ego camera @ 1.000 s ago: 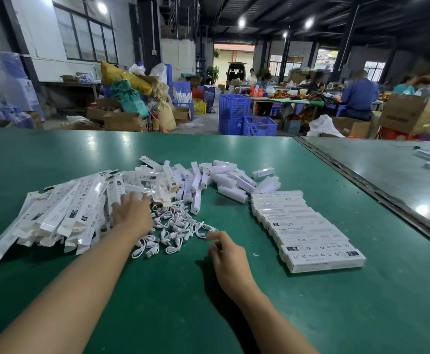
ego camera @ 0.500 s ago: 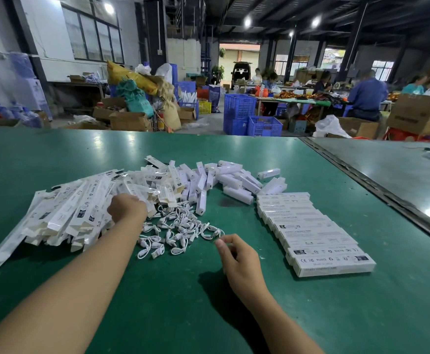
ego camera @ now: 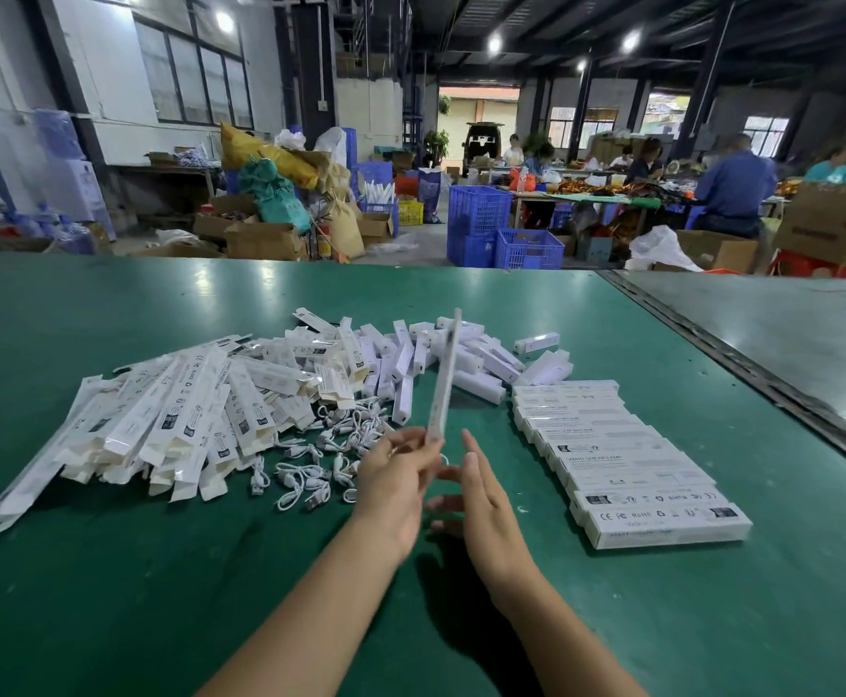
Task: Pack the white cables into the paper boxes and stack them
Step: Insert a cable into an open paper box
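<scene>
My left hand (ego camera: 395,482) pinches the lower end of a flat white paper box (ego camera: 443,379) and holds it upright above the table. My right hand (ego camera: 479,495) hovers just right of it with straight fingers; a bit of white cable shows between the two hands, but whether the right hand holds it is unclear. Small coiled white cables (ego camera: 318,462) lie loose on the green table (ego camera: 159,570) left of my hands. A heap of flat unfolded boxes (ego camera: 174,415) lies at the left. Packed boxes (ego camera: 627,465) sit in an overlapping row at the right.
Small white bar-shaped items (ego camera: 466,362) are piled behind the cables. A metal seam (ego camera: 743,364) separates a second table at the right. Beyond the table's far edge stand blue crates (ego camera: 501,233), cardboard boxes and people working at benches.
My left hand has lifted a flat box from the left heap and brought it upright to the middle. My right hand has risen from the table to meet it.
</scene>
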Tool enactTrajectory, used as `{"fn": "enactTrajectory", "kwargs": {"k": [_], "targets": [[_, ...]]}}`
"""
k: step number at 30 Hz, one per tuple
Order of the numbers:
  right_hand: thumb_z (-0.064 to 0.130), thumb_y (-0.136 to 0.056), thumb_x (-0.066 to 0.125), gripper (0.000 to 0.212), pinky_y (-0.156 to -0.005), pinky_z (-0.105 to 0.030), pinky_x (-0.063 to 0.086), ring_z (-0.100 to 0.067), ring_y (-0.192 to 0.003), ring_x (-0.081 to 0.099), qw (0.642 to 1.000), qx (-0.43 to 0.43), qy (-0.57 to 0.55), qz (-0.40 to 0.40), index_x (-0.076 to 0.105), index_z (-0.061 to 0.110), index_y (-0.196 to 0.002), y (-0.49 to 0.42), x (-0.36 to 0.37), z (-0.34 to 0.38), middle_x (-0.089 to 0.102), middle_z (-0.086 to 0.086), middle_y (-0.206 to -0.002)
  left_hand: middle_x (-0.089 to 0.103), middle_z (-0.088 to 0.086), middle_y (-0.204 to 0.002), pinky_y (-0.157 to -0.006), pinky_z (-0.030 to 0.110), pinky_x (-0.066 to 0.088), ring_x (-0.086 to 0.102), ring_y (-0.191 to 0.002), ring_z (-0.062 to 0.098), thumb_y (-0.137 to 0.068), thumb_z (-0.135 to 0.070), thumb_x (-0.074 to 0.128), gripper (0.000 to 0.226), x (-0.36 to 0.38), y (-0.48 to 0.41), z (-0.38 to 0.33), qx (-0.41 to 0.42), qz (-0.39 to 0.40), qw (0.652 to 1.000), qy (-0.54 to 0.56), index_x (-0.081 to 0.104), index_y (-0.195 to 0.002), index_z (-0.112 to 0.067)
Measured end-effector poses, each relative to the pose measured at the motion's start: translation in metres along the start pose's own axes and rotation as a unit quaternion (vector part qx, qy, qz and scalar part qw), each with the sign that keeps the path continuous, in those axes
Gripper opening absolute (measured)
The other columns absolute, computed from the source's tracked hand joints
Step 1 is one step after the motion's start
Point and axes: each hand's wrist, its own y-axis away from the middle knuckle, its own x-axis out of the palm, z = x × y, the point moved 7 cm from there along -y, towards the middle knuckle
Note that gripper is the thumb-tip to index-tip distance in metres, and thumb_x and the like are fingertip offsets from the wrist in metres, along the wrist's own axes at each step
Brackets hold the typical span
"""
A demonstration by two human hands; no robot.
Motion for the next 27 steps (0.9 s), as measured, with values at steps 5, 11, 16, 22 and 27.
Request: {"fn": "enactTrajectory", "kwargs": {"k": [5, 11, 16, 22, 27], "targets": [[0.047, -0.102, 0.024, 0.053, -0.11, -0.045, 0.041, -0.016, -0.125, 0.057, 0.999, 0.009, 0.007, -0.034, 0.04, 0.026, -0.147, 0.0, -0.008, 0.002, 0.06, -0.003, -0.135, 0.071, 0.015, -0.091, -0.072, 0.036, 0.058, 0.068, -0.077, 0.022, -0.087, 0.013, 0.063, 0.017, 0.006, 0.014, 0.02, 0.025, 0.029, 0.997, -0.063, 0.062, -0.098, 0.0], [0.034, -0.105, 0.034, 0.042, -0.11, -0.034, 0.041, -0.013, -0.122, 0.058, 0.998, 0.01, 0.003, -0.056, 0.045, 0.025, -0.145, 0.001, -0.014, 0.009, 0.062, -0.004, -0.132, 0.076, 0.001, -0.089, -0.075, 0.017, 0.054, 0.071, -0.085, 0.009, -0.082, 0.02, 0.062, 0.032, 0.004, 0.025, 0.024, 0.123, 0.025, 0.977, -0.173, 0.068, -0.095, -0.009], [0.038, -0.097, 0.052, 0.044, -0.097, -0.015, 0.045, 0.006, -0.113, 0.059, 0.997, 0.0, 0.022, -0.068, 0.05, 0.026, -0.139, 0.002, -0.015, 0.012, 0.064, 0.01, -0.128, 0.074, -0.004, -0.091, -0.077, 0.009, 0.048, 0.068, -0.088, 0.0, -0.079, 0.013, 0.069, 0.039, 0.003, 0.03, 0.018, 0.214, 0.012, 0.94, -0.266, 0.069, -0.088, -0.025], [0.031, -0.092, 0.064, 0.031, -0.09, -0.035, 0.056, -0.012, -0.094, 0.071, 0.993, -0.003, -0.007, -0.122, 0.07, 0.016, -0.118, 0.004, -0.03, 0.018, 0.076, 0.006, -0.099, 0.074, -0.005, -0.104, -0.084, 0.013, 0.047, 0.067, -0.104, 0.005, -0.089, 0.003, 0.066, 0.031, -0.001, 0.022, 0.018, 0.21, 0.043, 0.941, -0.261, 0.075, -0.083, -0.026], [0.018, -0.095, 0.058, 0.02, -0.073, -0.036, 0.054, -0.024, -0.076, 0.069, 0.997, -0.027, -0.005, -0.077, 0.078, 0.02, -0.097, 0.012, -0.023, 0.029, 0.076, -0.008, -0.089, 0.076, 0.003, -0.093, -0.064, 0.027, 0.056, 0.072, -0.084, 0.016, -0.088, -0.029, 0.066, 0.027, -0.012, 0.014, 0.017, 0.091, 0.044, 0.995, -0.006, 0.064, -0.11, -0.015]]}}
